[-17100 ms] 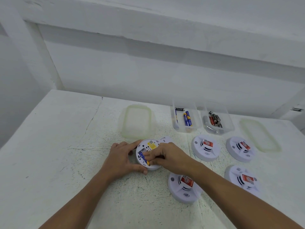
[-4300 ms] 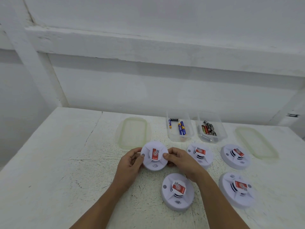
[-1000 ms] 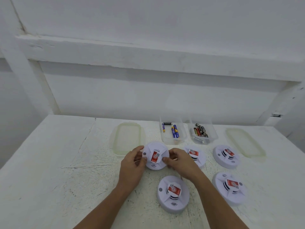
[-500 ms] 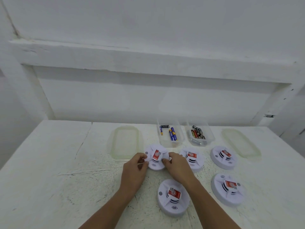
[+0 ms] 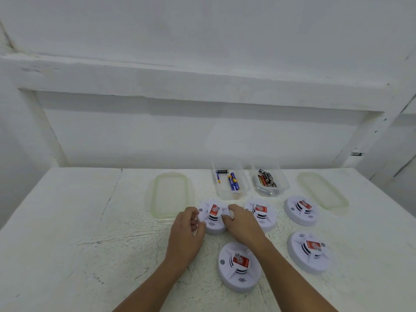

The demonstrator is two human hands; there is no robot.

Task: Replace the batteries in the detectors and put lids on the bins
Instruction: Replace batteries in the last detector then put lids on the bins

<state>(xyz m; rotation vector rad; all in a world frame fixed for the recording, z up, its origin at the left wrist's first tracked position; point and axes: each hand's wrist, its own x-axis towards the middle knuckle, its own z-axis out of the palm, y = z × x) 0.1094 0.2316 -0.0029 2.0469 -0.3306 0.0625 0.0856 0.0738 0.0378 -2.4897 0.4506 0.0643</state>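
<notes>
A white round detector (image 5: 213, 218) with a red label lies face up on the table between my hands. My left hand (image 5: 186, 230) grips its left edge and my right hand (image 5: 242, 224) grips its right edge. Several more detectors lie around: one beside it (image 5: 262, 213), one further right (image 5: 300, 209), one at the near right (image 5: 309, 251) and one nearest me (image 5: 239, 265). Behind them stand two clear lidless bins: the left bin (image 5: 229, 183) holds blue batteries, the right bin (image 5: 269, 182) holds dark and red ones.
Two translucent lids lie flat on the white table (image 5: 67, 233): one (image 5: 170, 194) left of the bins, the other (image 5: 322, 192) at the far right. A white wall with a ledge rises right behind the bins.
Both hands have set the detector down flat a little further from me, and still grip its edges. The camera has tilted up.
</notes>
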